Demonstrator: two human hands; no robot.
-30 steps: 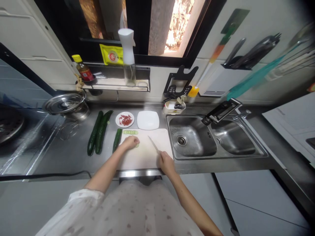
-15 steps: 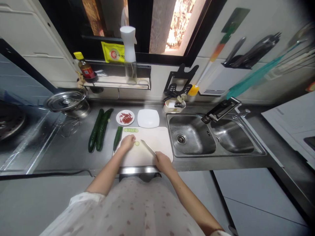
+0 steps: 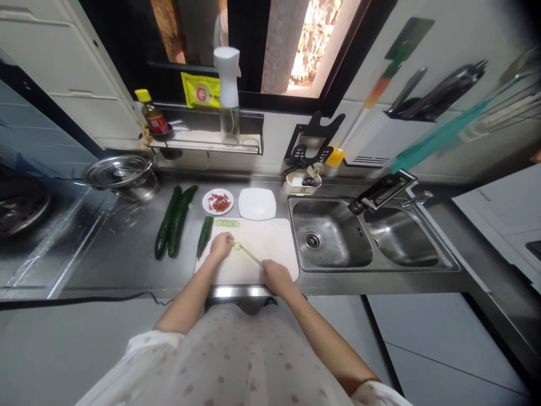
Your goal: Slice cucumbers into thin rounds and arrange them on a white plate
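Pale-green slice (image 3: 237,246) is met on board (image 3: 270,237) by knife (image 3: 252,256), gripped in right hand (image 3: 276,276); left hand (image 3: 222,246) is held narrow beside it, contents unclear; cutting seemingly being done; steady blade called for.

Kitchen, identifiable by a steel counter (image 3: 122,265) with double-bowl sink (image 3: 338,242) and tap (image 3: 382,193) toward its right edge; lidded pot (image 3: 122,169) near its back left corner; cooktop (image 3: 25,206) at its left edge; cutting board (image 3: 270,265) along its front edge; above its back edge, a shelf (image 3: 203,138) with yellow-capped bottle (image 3: 154,117) and a wall-mounted utensil holder (image 3: 380,135)
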